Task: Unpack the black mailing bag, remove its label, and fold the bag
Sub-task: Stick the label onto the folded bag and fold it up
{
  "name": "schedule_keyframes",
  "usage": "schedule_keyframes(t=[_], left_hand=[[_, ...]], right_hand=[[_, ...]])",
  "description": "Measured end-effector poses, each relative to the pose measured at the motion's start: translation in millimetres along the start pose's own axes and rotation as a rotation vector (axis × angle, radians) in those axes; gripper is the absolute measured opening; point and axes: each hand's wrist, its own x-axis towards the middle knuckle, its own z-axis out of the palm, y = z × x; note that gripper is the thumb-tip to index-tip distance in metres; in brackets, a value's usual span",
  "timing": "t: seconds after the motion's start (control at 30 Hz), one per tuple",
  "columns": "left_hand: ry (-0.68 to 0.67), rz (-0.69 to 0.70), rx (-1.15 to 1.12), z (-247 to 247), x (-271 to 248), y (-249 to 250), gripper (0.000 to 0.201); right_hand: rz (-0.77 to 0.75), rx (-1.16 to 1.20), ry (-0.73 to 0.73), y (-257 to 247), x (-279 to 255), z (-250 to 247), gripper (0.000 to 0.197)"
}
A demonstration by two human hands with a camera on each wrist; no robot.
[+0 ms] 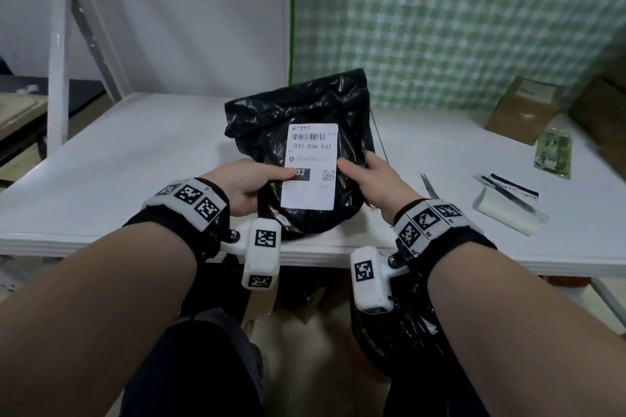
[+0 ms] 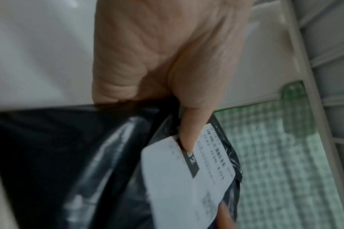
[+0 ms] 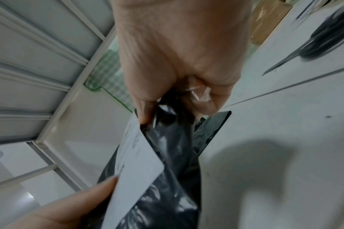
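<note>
Both hands hold the black mailing bag (image 1: 301, 132) up, just over the near edge of the white table (image 1: 135, 159). The left hand (image 1: 237, 186) pinches the bag's left side, and its thumb presses flat on the white label (image 1: 310, 166), right on the dark box with "32" in it. The right hand (image 1: 372, 183) pinches the bag's right side, with its thumb just at the label's right edge. So the fingers (image 2: 186, 136) of both hands are curled and closed on the bag, not spread wide.

The step in hand looks like the label step. The label sits flat and whole on the bag, between the two thumbs, with no corner lifted yet. The bag looks soft and crumpled, so it may already be empty, but I cannot tell for sure.

The next move probably needs a fingernail to dig under a corner of the label, most likely the edge next to the right thumb. The other hand has to hold the thin plastic tight, or the bag may stretch or rip.

Writing on the label: a barcode at the top, then "032 038 E01" in big print. Below the left thumb is "32" in white on black, and a small square code sits beside the right thumb. The tiny print and the logo at the top are too small to read.

To the right of the right hand, scissors (image 1: 429, 185) lie on the table
</note>
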Motion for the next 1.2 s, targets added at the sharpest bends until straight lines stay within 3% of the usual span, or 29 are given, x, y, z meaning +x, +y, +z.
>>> schedule_keyframes(t=[0.13, 0.23, 0.33, 0.43, 0.53, 0.63, 0.7, 0.83, 0.93, 1.07, 1.2], left_hand=[[0.031, 0.161, -0.078, -4, 19, 7, 0.027], [0.086, 0.272, -0.221, -7, 40, 21, 0.025], [0.151, 0.326, -0.294, -15, 60, 33, 0.027], [0.154, 0.34, -0.323, -26, 78, 40, 0.032], [0.133, 0.313, -0.313, -34, 95, 43, 0.035], [0.1, 0.287, -0.271, -35, 108, 41, 0.036], [0.099, 0.273, -0.24, -32, 115, 39, 0.036], [0.076, 0.213, -0.257, -28, 121, 35, 0.037], [0.06, 0.187, -0.261, -25, 123, 34, 0.038], [0.013, 0.135, -0.24, -13, 121, 33, 0.039], [-0.047, 0.081, -0.145, 8, 120, 30, 0.039]], right_hand=[[0.006, -0.096, 0.182, -2, 28, 2, 0.034], [0.062, -0.323, 0.384, 0, 56, -8, 0.031], [0.199, -0.465, 0.343, 7, 91, -13, 0.021], [0.283, -0.52, 0.328, 12, 116, -15, 0.03], [0.31, -0.531, 0.257, 19, 141, -13, 0.036], [0.388, -0.575, 0.297, 16, 148, -8, 0.025], [0.399, -0.667, 0.259, 17, 153, -6, 0.035], [0.402, -0.698, 0.228, 25, 155, -5, 0.028], [0.302, -0.556, 0.338, 22, 148, -13, 0.026], [0.075, -0.199, 0.773, 5, 124, -33, 0.025], [-0.202, -0.164, 0.958, -16, 102, -48, 0.019]])
